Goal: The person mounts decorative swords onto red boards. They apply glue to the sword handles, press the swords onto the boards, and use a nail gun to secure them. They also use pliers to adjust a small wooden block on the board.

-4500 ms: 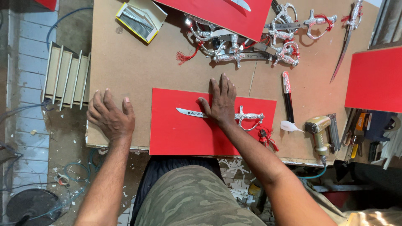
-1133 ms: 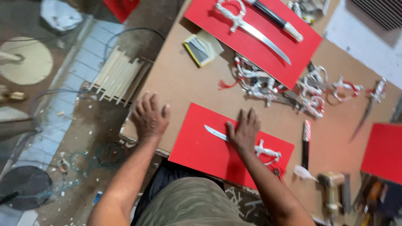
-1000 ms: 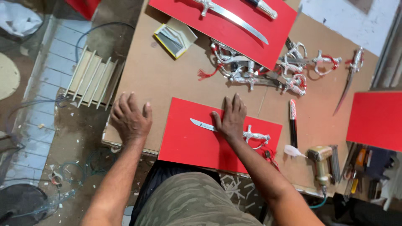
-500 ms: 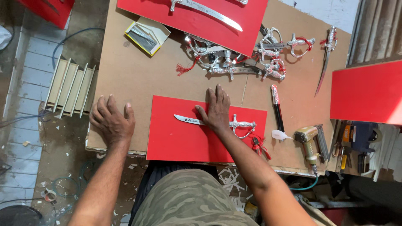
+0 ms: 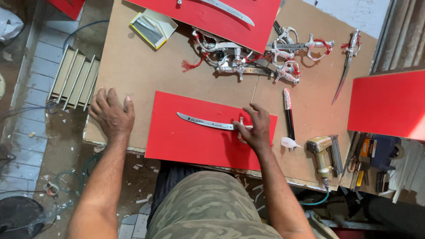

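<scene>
Red board [image 5: 190, 141], silver curved dagger [image 5: 206, 122], brown table [image 5: 133, 71], camouflage-patterned olive trousers [image 5: 212, 208], yellow-edged box [image 5: 152, 27].

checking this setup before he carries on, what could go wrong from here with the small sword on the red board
1. The right hand grips the hilt end of the small curved sword; its bare blade lies exposed, so a slip could cut a finger.
2. The red board overhangs the near table edge; pressure there might tip it.
3. The left hand rests on the table, not the board, so the board may slide.
</scene>
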The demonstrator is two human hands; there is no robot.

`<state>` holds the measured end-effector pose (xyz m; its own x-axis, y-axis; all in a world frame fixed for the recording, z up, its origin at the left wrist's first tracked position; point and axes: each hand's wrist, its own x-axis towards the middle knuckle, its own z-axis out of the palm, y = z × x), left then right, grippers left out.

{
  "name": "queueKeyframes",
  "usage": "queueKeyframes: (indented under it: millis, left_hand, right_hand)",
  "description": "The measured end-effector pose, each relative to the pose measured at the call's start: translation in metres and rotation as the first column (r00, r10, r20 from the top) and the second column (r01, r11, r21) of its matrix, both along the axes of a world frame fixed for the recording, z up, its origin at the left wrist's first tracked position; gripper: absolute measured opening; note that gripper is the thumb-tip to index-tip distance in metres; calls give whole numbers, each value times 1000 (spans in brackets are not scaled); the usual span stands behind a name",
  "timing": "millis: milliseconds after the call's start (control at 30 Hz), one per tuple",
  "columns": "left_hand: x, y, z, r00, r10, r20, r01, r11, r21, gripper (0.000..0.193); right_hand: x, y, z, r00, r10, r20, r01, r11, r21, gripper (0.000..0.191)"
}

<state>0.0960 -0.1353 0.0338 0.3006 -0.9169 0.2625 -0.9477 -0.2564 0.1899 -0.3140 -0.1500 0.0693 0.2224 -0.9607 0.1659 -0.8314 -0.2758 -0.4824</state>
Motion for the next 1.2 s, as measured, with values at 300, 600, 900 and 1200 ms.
queueKeyframes:
  millis: [300, 600, 900, 1200]
  left_hand:
    - [-23, 3, 2, 1000, 1, 17, 1, 997, -75, 45]
    - [-37, 3, 11, 1000, 4, 13, -3, 997, -81, 43]
    - [-41, 2, 12, 1000, 15, 16, -15, 999, -30, 47]
    - [-40, 0, 11, 1000, 24, -8, -24, 999, -30, 47]
  right_hand:
    - [-13, 9, -31, 956, 244, -164, -253, 967, -32, 32]
    - [-15, 11, -32, 956, 249, -154, -264, 961, -87, 23]
    - [-17, 12, -30, 963, 224, -147, -238, 968, -81, 23]
    - [-18, 11, -33, 964, 230, -135, -240, 969, -66, 24]
